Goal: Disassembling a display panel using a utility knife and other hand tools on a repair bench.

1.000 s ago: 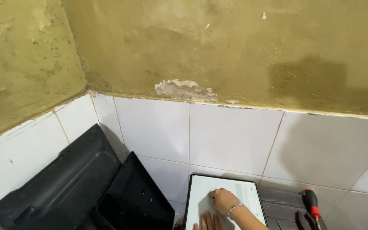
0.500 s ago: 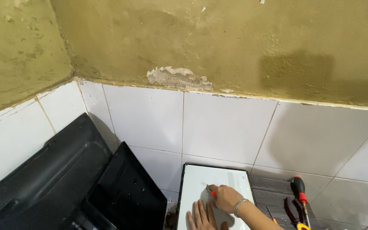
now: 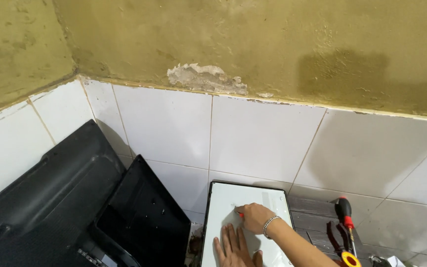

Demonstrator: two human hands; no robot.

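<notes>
- Two hands are on the white panel [image 3: 245, 217], which lies flat in a black frame against the foot of the tiled wall [image 3: 258, 143], between the black covers on your left and the tools on your right.
- Your left hand [image 3: 233, 246] lies flat, fingers open and spread, pressing the panel down near the bottom edge of the view.
- Your right hand [image 3: 255, 217] is curled shut around a small red-tipped tool [image 3: 240, 215], its tip touching the panel's face; this looks like the step of marking or prying at one spot while the other hand steadies the sheet.
- By my judgement, the next move calls for a light, steady tip and firm pressure from the flat hand, so the sheet does not slide or flex.
- Most of the tool is hidden inside your fist, so you cannot tell whether it is a pen or a small driver.
- Lower parts of the panel and your left wrist are cut off by the frame's edge.
- Beside the panel, a red-handled screwdriver [image 3: 344, 217] and red-handled pliers [image 3: 334, 237] rest on a dark grey slab [image 3: 312, 217]; a yellow object [image 3: 351, 258] below is too cropped to identify.
- Two black plastic covers [image 3: 75, 198] lean in the corner; their undersides are hidden.
</notes>
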